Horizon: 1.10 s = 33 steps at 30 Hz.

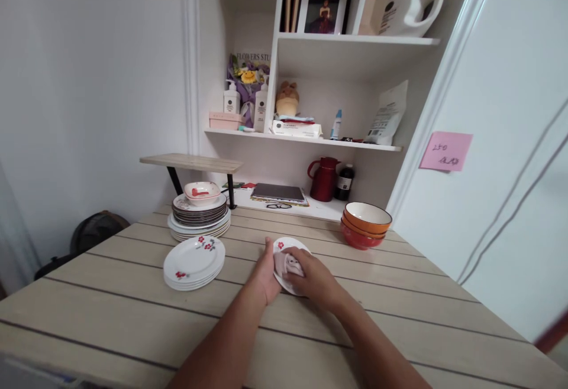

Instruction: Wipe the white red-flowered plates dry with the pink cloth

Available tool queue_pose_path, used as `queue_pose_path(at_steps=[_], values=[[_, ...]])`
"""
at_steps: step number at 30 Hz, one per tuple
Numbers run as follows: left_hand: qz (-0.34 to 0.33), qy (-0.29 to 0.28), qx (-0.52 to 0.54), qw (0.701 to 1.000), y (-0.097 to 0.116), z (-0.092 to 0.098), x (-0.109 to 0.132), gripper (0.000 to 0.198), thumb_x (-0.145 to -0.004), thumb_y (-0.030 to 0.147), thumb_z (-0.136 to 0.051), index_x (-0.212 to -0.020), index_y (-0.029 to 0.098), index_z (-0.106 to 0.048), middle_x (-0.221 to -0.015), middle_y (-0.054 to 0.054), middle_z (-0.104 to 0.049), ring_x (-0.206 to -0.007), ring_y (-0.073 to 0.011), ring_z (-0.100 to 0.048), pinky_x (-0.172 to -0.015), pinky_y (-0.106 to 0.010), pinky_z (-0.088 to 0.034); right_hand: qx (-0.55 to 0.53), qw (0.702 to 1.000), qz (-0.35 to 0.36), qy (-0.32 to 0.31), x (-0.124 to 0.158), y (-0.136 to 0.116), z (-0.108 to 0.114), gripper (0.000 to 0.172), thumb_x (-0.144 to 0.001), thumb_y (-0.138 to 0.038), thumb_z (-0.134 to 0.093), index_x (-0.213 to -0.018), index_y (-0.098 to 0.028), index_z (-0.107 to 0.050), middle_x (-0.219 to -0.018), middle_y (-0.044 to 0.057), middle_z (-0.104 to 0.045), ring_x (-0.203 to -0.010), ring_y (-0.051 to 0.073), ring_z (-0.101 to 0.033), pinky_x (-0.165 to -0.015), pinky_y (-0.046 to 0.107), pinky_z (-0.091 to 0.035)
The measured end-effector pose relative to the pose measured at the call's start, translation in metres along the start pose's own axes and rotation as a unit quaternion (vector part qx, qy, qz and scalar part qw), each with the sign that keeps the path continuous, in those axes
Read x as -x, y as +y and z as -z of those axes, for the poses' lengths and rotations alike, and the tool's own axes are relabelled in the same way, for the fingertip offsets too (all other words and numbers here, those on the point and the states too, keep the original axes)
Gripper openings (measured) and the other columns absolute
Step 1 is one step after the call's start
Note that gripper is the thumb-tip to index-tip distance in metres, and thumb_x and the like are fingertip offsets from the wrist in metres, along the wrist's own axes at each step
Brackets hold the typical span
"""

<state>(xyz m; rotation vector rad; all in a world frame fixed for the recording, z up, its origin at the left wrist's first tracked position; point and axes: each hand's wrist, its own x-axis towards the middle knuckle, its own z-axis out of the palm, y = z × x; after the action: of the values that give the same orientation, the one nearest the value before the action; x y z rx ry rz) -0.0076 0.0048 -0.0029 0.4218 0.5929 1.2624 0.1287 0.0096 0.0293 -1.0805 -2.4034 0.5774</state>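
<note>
A small white plate point(290, 243) with a red flower print is between my hands, tilted above the wooden table. My left hand point(267, 274) grips its left edge, the thumb pointing up along the rim and the other fingers hidden behind. Bunched under the fingers of my right hand point(317, 276) is a pale pinkish cloth point(284, 263), pressed against the plate's face. To the left lies a stack of white flowered plates point(194, 261). Behind it rises a taller pile of plates point(199, 216), topped by a small patterned bowl point(202, 193).
Orange and red bowls point(364, 226) are nested at the right of the table point(284, 342). A small raised shelf point(190, 163) stands back left. Along the back are a laptop point(278, 192), glasses point(279, 206), a red jug point(324, 180) and a dark bottle point(345, 182).
</note>
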Motion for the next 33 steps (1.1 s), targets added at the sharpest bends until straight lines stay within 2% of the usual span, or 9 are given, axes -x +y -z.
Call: queue_pose_path(at_steps=[4, 7, 10, 14, 18, 23, 27, 30, 33], values=[[0.001, -0.004, 0.002, 1.0, 0.0, -0.001, -0.002, 0.071, -0.087, 0.068, -0.033, -0.125, 0.013, -0.056, -0.11, -0.016, -0.071, -0.105, -0.0284, -0.066, -0.092, -0.043, -0.048, 0.031, 0.995, -0.09, 0.033, -0.009, 0.018, 0.008, 0.04, -0.079, -0.028, -0.058, -0.119, -0.026, -0.053, -0.111, 0.006, -0.06, -0.097, 0.022, -0.059, -0.08, 0.03, -0.04], [0.005, -0.002, 0.001, 1.0, 0.0, 0.0, -0.003, 0.073, -0.086, 0.068, -0.034, -0.128, 0.012, -0.055, -0.113, -0.017, -0.07, -0.109, -0.0295, -0.064, -0.094, -0.044, -0.047, 0.056, 0.99, -0.126, 0.034, -0.004, 0.028, 0.02, 0.035, -0.077, -0.026, -0.057, -0.112, -0.023, -0.055, -0.106, 0.008, -0.061, -0.096, 0.024, -0.059, -0.079, 0.031, -0.04], [0.012, -0.002, 0.001, 1.0, 0.0, 0.001, -0.002, 0.075, -0.085, 0.07, -0.033, -0.128, 0.013, -0.055, -0.114, -0.017, -0.07, -0.109, -0.0306, -0.064, -0.093, -0.046, -0.047, 0.07, 0.991, -0.114, -0.008, 0.009, 0.026, 0.028, 0.036, -0.073, -0.023, -0.059, -0.109, -0.022, -0.057, -0.105, 0.009, -0.062, -0.094, 0.025, -0.059, -0.078, 0.032, -0.039], [0.012, 0.0, 0.001, 1.0, 0.0, 0.001, 0.001, 0.073, -0.084, 0.07, -0.038, -0.123, 0.012, -0.058, -0.109, -0.017, -0.072, -0.102, -0.0306, -0.067, -0.089, -0.044, -0.049, 0.045, 0.996, -0.036, -0.073, 0.02, 0.005, 0.02, 0.043, -0.072, -0.024, -0.061, -0.114, -0.025, -0.056, -0.105, 0.006, -0.061, -0.093, 0.023, -0.058, -0.079, 0.032, -0.039], [0.004, 0.003, 0.001, 1.0, 0.002, 0.0, 0.003, 0.072, -0.084, 0.068, -0.04, -0.118, 0.009, -0.061, -0.103, -0.018, -0.073, -0.097, -0.0297, -0.068, -0.087, -0.041, -0.051, 0.017, 0.999, 0.017, -0.035, 0.013, -0.011, 0.003, 0.047, -0.074, -0.021, -0.059, -0.12, -0.03, -0.054, -0.112, 0.004, -0.058, -0.096, 0.02, -0.057, -0.081, 0.029, -0.039], [0.006, -0.005, 0.002, 1.0, 0.001, -0.002, 0.002, 0.072, -0.086, 0.068, -0.035, -0.125, 0.012, -0.057, -0.112, -0.016, -0.071, -0.104, -0.0302, -0.066, -0.09, -0.044, -0.049, 0.037, 0.997, -0.063, 0.018, -0.002, 0.008, 0.004, 0.045, -0.078, -0.022, -0.058, -0.122, -0.028, -0.052, -0.11, 0.005, -0.057, -0.096, 0.02, -0.058, -0.08, 0.028, -0.039], [0.008, -0.005, -0.003, 1.0, 0.001, -0.002, 0.002, 0.072, -0.086, 0.068, -0.034, -0.128, 0.015, -0.055, -0.118, -0.016, -0.068, -0.111, -0.0302, -0.063, -0.095, -0.046, -0.046, 0.065, 0.99, -0.122, 0.011, 0.003, 0.029, 0.019, 0.042, -0.075, -0.023, -0.059, -0.117, -0.024, -0.054, -0.108, 0.007, -0.059, -0.093, 0.021, -0.059, -0.078, 0.03, -0.039], [0.009, -0.002, -0.007, 1.0, 0.001, -0.001, 0.002, 0.072, -0.086, 0.069, -0.034, -0.127, 0.015, -0.057, -0.117, -0.016, -0.069, -0.11, -0.0299, -0.063, -0.095, -0.045, -0.046, 0.07, 0.99, -0.12, -0.02, 0.012, 0.029, 0.027, 0.039, -0.072, -0.023, -0.061, -0.11, -0.023, -0.056, -0.105, 0.008, -0.062, -0.093, 0.023, -0.058, -0.076, 0.031, -0.039], [0.011, 0.001, -0.01, 1.0, 0.001, -0.001, 0.001, 0.073, -0.085, 0.07, -0.035, -0.123, 0.012, -0.059, -0.112, -0.017, -0.071, -0.106, -0.0303, -0.065, -0.093, -0.044, -0.047, 0.043, 0.994, -0.073, -0.065, 0.017, 0.015, 0.026, 0.041, -0.07, -0.024, -0.062, -0.11, -0.023, -0.056, -0.106, 0.007, -0.063, -0.093, 0.024, -0.058, -0.077, 0.032, -0.039]])
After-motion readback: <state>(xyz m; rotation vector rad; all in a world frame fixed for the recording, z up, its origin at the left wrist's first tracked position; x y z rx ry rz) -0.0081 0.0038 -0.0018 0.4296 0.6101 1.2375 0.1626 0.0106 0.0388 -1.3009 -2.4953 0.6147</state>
